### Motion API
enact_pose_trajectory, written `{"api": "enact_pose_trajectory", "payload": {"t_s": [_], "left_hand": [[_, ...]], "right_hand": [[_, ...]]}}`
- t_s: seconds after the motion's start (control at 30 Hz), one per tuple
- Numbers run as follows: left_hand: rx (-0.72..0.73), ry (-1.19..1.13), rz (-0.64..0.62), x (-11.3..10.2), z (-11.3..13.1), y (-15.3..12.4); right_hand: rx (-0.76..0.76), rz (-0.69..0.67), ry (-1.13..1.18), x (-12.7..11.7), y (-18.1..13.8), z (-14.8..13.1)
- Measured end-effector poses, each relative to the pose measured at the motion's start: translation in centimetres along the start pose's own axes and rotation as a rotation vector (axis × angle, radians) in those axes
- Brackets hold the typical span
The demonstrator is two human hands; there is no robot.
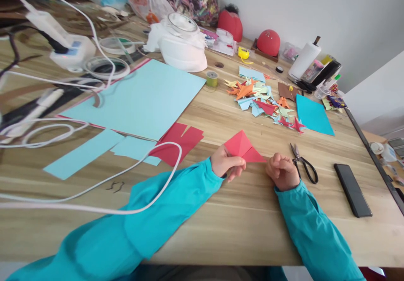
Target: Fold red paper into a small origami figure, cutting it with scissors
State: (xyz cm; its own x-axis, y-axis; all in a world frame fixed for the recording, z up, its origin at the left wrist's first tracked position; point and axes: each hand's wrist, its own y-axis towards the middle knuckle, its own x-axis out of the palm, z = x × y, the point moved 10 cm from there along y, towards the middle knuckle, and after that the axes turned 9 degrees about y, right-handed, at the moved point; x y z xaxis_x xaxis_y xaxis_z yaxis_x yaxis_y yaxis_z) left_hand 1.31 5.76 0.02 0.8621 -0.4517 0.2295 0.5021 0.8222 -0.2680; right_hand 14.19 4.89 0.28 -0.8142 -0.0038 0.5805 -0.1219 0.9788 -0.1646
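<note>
A partly folded piece of red origami paper (241, 145) is gripped by my left hand (229, 163), thumb on its near side. Its narrow point reaches right, to the curled fingers of my right hand (283, 170). That hand is closed at the tip of the point; whether it pinches the tip I cannot make out. Just right of it lie black-handled scissors (303, 163). Beyond the hands spreads a heap of folded paper cranes (261, 100) in orange, blue, yellow and red. Cut red paper pieces (179, 142) rest left of my left hand.
Large light-blue sheets (139, 100) and blue strips (83, 153) cover the left side. A white cable (151, 205) loops over my left sleeve. A phone (352, 189) lies at right, a turquoise sheet (314, 114) behind it. A thread spool (211, 78) stands near the middle.
</note>
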Motion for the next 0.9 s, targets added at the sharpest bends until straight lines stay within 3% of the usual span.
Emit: {"api": "enact_pose_trajectory", "payload": {"t_s": [0.1, 0.33, 0.5, 0.7, 0.9], "left_hand": [[0.004, 0.027, 0.024, -0.3, 0.2, 0.0], [-0.011, 0.199, -0.023, 1.3, -0.6, -0.4], [0.026, 0.179, -0.017, 0.4, 0.1, -0.1], [0.041, -0.093, 0.074, -1.6, 0.8, 0.5], [-0.218, -0.242, -0.223, 2.7, -2.7, 0.5]], "right_hand": [[-0.013, 0.024, -0.018, -0.2, 0.0, -0.1], [-0.003, -0.056, -0.368, 0.4, -0.7, 1.5], [0.002, -0.002, -0.306, 0.1, -0.7, 1.3], [-0.107, 0.112, -0.145, -1.3, -0.4, -0.2], [-0.223, 0.017, -0.348, -0.3, -0.6, -0.7]]}}
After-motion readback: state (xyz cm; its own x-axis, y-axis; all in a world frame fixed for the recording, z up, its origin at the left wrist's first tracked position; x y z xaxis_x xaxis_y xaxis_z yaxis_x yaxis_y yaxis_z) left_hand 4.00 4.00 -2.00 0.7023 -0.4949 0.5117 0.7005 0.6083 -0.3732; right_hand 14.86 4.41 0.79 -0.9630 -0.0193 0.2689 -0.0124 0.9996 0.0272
